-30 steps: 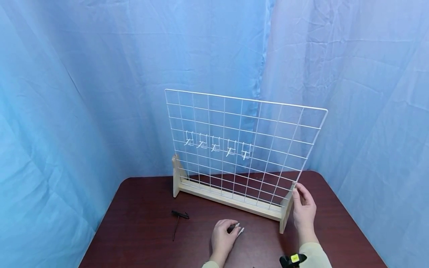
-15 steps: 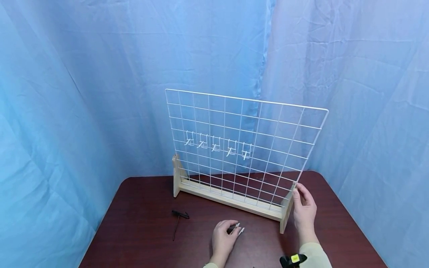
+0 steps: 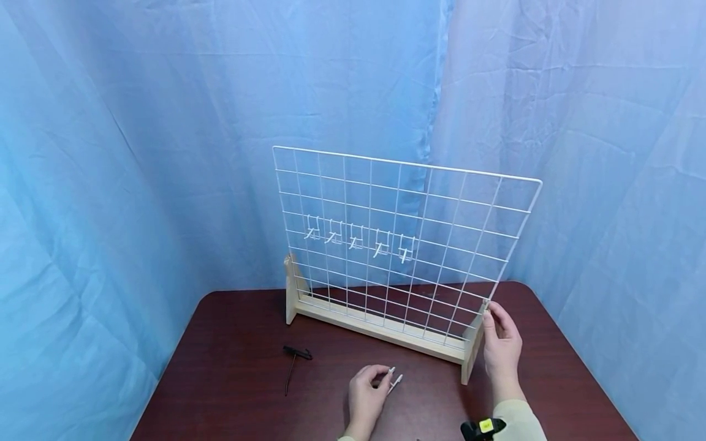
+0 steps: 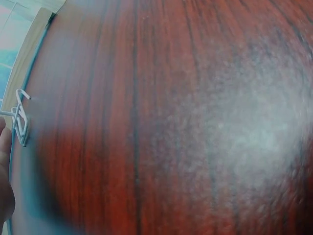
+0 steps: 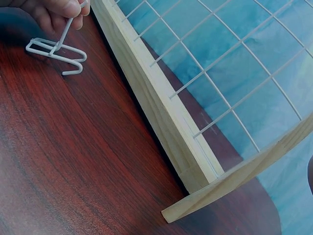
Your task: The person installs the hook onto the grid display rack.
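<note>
In the head view my left hand (image 3: pixel 365 397) is low over the table, pinching a white wire hook (image 3: pixel 396 383) between thumb and fingertips. The right wrist view shows that hook (image 5: pixel 54 57) held by its straight prong, its bent loops pointing away from the fingers. A white wire grid (image 3: pixel 405 163) stands upright in a wooden stand (image 3: pixel 380 331). Several similar white hooks (image 3: pixel 380 244) hang in a row on its middle wires. My right hand (image 3: pixel 503 343) grips the top of the stand's right upright (image 3: pixel 471 349), where the grid's side wire meets it.
On the dark red wood-grain table (image 3: pixel 242 392) lies a black T-shaped object (image 3: pixel 298 353) with a thin rod, left of my left hand. Blue curtains (image 3: pixel 165 153) surround the table at back and sides. A black device (image 3: pixel 481 427) with a yellow label is worn on the right wrist.
The left hand's fingers and the hook have turned slightly, leaving more of the hook's wire showing. The right hand keeps its hold on the upright, and the grid stays standing.
</note>
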Demonstrator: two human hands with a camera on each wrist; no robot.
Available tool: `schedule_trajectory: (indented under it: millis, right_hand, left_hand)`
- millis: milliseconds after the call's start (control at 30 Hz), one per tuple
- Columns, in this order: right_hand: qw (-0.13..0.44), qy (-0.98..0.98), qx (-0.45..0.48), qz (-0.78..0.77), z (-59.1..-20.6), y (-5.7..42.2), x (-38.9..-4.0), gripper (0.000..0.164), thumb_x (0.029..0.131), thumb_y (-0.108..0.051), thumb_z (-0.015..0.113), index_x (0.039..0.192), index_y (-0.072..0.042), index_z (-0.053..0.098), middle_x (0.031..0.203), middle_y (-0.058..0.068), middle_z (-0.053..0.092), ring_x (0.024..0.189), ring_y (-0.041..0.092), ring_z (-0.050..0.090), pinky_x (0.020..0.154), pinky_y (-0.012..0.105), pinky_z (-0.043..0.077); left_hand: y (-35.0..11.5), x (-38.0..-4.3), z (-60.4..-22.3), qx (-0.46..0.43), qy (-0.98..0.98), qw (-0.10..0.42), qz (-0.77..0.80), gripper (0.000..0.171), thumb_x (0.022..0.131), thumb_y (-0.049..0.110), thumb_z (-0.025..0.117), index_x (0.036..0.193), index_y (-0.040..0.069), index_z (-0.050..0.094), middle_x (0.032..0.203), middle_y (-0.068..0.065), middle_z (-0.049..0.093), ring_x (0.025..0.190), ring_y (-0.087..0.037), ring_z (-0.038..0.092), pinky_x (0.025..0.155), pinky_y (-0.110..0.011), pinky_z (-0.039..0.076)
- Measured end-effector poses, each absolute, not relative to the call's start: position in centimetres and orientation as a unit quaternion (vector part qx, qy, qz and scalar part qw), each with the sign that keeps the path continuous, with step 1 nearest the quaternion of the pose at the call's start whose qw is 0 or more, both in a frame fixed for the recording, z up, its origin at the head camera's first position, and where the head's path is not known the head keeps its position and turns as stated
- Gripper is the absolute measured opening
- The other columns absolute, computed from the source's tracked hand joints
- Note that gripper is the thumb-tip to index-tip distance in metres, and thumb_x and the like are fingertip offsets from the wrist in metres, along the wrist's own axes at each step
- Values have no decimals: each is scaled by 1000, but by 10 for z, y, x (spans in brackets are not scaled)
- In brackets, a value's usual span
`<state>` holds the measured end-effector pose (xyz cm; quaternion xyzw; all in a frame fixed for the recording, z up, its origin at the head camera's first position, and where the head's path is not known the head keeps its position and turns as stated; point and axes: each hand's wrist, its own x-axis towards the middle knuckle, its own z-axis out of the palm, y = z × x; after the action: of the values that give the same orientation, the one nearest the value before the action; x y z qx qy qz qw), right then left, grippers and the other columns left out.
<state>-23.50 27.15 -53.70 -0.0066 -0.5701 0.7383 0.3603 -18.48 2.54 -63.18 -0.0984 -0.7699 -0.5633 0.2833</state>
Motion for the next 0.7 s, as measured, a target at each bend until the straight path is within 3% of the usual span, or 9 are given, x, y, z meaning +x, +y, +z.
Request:
schedule_trajectory:
  millis: [300, 700]
  right_hand:
    - [364, -574, -13, 733, -538, 272, -235, 31, 97, 5, 57, 126, 16, 56, 111, -6, 68, 102, 5, 62, 85, 13, 49]
    - [367, -573, -13, 733, -539, 272, -236, 31, 97, 5, 57, 125, 16, 56, 110, -7, 69, 101, 5, 62, 84, 13, 49]
  left_hand:
    - [27, -184, -630, -68, -761, 260, -590, 15, 74, -9, 78, 82, 3, 74, 80, 0, 71, 69, -3, 65, 59, -16, 56]
    - [30, -185, -621, -45, -739, 245, -626, 14, 76, -8, 77, 81, 3, 72, 78, -5, 71, 67, -6, 67, 59, -20, 57]
